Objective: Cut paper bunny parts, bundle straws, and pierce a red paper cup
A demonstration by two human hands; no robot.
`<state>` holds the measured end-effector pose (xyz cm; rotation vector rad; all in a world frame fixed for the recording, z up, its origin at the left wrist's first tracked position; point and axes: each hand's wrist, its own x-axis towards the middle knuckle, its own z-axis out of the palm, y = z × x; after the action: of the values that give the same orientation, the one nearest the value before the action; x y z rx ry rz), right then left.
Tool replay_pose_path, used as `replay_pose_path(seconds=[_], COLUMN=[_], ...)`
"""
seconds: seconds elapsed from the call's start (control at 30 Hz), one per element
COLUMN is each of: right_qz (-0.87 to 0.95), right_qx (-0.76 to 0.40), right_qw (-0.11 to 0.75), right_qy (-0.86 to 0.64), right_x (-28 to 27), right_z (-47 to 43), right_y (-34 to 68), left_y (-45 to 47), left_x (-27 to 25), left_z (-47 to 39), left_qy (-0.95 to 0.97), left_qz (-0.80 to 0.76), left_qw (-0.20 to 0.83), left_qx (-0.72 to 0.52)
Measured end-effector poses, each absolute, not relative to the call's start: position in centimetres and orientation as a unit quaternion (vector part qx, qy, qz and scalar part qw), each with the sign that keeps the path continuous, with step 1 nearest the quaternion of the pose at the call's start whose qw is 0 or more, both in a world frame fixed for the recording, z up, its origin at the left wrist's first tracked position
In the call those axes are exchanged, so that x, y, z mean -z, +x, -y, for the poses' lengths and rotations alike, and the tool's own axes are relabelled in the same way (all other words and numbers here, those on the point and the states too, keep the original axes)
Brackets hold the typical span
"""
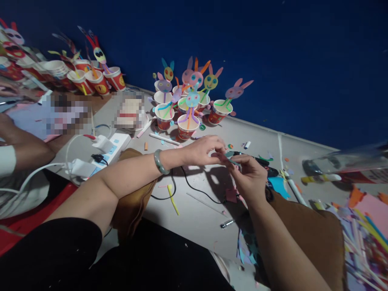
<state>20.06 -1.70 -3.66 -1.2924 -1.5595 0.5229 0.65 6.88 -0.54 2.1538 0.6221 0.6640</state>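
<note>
While my two bare hands meet a little right of the centre of the frame, a small, flat, blue-green piece (232, 155) lies between their fingertips, above the pale grey table (197, 210). My right hand (251, 174) is nearly closed, and it has the right end of this piece in a pinch between the thumb and the bent fingers. My left hand (206, 151) comes from the left side, with the fingers curved and a gap below the knuckles; its thumb and fingertips are close together at the left end of the piece. Whether these left tips grip it or only touch it, I cannot tell. On my left wrist is a smooth, round, grey-green bangle (161, 161).

Beyond my left hand, in the upper middle of the frame, stands a red paper cup with a white rim (188, 132), and from it rises a light-blue paper rabbit face (192, 99). Other such cups stand close behind it. Below my hands, a thin black cable (197, 188) curves across the table, and a narrow yellow strip (173, 200) lies near it. At the right edge of the frame, a clear plastic bottle (339, 162) lies on its side.
</note>
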Motion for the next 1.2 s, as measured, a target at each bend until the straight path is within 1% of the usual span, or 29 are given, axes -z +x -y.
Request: replay_pose_path(seconds=[0.07,0.1,0.17,0.23,0.33,0.53,0.73,0.87,0.93,1.03,1.13,1.2], right_qz=[0.573,0.540,0.488,0.461,0.445,0.457,0.486,0.495,0.492,0.490,0.502,0.510], right_qx=[-0.352,-0.402,-0.468,-0.499,-0.504,-0.473,-0.479,-0.479,-0.492,-0.528,-0.558,-0.560], right_qw=[0.490,0.483,0.478,0.477,0.471,0.459,0.417,0.392,0.366,0.313,0.268,0.253], right_qy=[-0.555,-0.560,-0.561,-0.558,-0.571,-0.597,-0.601,-0.610,-0.618,-0.619,-0.605,-0.601], right_x=[3.3,3.2,3.0,3.0,3.2,3.4,2.8,2.8,2.9,3.0,3.4,3.8], right_z=[1.6,1.5,1.4,1.3,1.3,1.3,1.5,1.4,1.4,1.6,1.9,2.0], right_y=[19.8,19.7,19.6,19.6,19.6,19.7,19.4,19.5,19.6,19.5,19.0,18.6], left_y=[0.8,0.8,0.8,0.7,0.6,0.4,0.3,0.5,0.5,0.5,0.4,0.3], left_x=[0.6,0.6,0.6,0.6,0.3,0.2,0.8,0.5,0.3,0.1,0.0,-0.2], left_z=[-6.9,-6.9,-7.0,-7.0,-7.0,-6.8,-7.0,-7.0,-6.9,-6.9,-6.9,-6.9], left_qy=[0.809,0.789,0.757,0.738,0.723,0.726,0.758,0.746,0.739,0.755,0.782,0.801], left_qz=[-0.273,-0.283,-0.291,-0.298,-0.317,-0.318,-0.302,-0.340,-0.372,-0.404,-0.414,-0.417], left_qw=[0.460,0.494,0.545,0.569,0.579,0.584,0.556,0.550,0.534,0.484,0.444,0.416], left_qx=[-0.244,-0.231,-0.213,-0.208,-0.205,-0.176,-0.156,-0.157,-0.176,-0.180,-0.141,-0.101])
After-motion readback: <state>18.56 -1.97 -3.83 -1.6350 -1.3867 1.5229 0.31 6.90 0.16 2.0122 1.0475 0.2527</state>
